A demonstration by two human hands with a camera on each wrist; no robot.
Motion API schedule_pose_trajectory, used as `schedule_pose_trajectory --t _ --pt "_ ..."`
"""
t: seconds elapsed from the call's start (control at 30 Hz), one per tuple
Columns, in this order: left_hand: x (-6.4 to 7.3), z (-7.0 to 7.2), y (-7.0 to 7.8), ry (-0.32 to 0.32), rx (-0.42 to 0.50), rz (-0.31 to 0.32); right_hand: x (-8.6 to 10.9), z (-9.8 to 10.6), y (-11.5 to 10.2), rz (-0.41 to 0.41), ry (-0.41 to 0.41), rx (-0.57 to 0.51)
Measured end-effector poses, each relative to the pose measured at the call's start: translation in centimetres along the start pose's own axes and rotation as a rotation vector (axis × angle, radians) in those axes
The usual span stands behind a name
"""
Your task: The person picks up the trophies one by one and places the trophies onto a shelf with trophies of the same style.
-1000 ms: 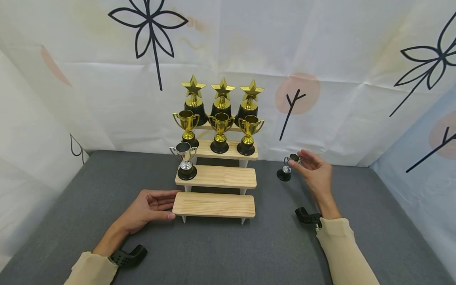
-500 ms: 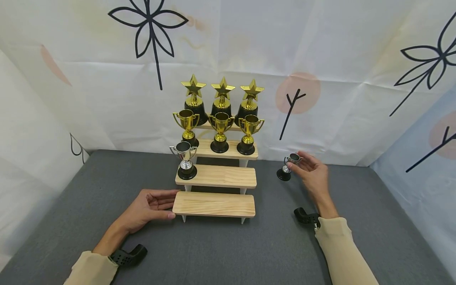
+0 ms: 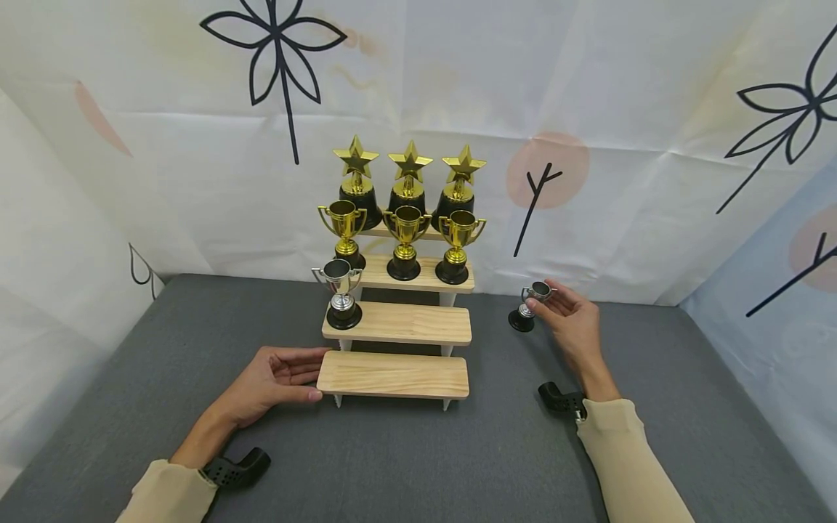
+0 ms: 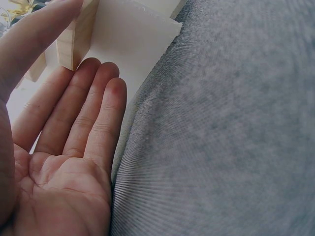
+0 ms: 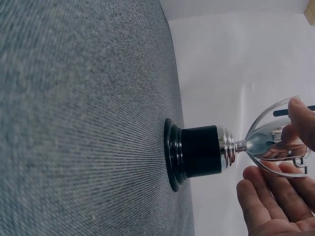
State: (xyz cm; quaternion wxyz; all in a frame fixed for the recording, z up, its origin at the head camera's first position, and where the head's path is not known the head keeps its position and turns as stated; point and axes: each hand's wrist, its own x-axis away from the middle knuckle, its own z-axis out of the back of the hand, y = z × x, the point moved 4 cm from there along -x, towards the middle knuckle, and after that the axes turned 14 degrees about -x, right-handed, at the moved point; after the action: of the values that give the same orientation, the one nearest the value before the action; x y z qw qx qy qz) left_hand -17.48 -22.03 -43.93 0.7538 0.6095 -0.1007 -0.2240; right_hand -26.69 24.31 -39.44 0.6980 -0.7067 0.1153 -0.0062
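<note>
My right hand pinches the bowl of a small silver trophy cup between thumb and fingers, right of the stand. The cup is upright, its round black base at the grey cloth. My left hand is at the left end of a stepped wooden display stand, its thumb by the front edge of the lowest step. In the left wrist view its fingers stretch out relaxed beside the stand's white side panel. Another silver trophy cup stands at the left end of the second step from the bottom.
Three gold trophy cups line the step above the silver one. Behind them, three gold star trophies occupy the top step. A white printed curtain closes off the back of the grey tabletop.
My right hand has shifted very slightly left around the silver trophy cup, which stays in place. The left hand and the stand look the same.
</note>
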Motion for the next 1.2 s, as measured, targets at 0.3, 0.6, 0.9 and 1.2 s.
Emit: schedule_pose_trajectory --t 0.3,0.6,0.9,1.2 --pt "-0.02 0.01 0.08 0.003 -0.005 0.001 0.08 -0.02 0.04 0.011 0.014 -0.005" --pt "-0.01 0.00 0.03 0.003 -0.004 0.004 0.20 0.07 0.07 -0.029 0.067 -0.024" --pt "-0.04 0.00 0.06 0.002 -0.004 0.003 0.09 0.26 0.35 -0.064 0.102 -0.046" --pt "-0.06 -0.01 0.06 0.001 -0.004 0.005 0.02 0.33 0.42 -0.053 0.114 -0.083"
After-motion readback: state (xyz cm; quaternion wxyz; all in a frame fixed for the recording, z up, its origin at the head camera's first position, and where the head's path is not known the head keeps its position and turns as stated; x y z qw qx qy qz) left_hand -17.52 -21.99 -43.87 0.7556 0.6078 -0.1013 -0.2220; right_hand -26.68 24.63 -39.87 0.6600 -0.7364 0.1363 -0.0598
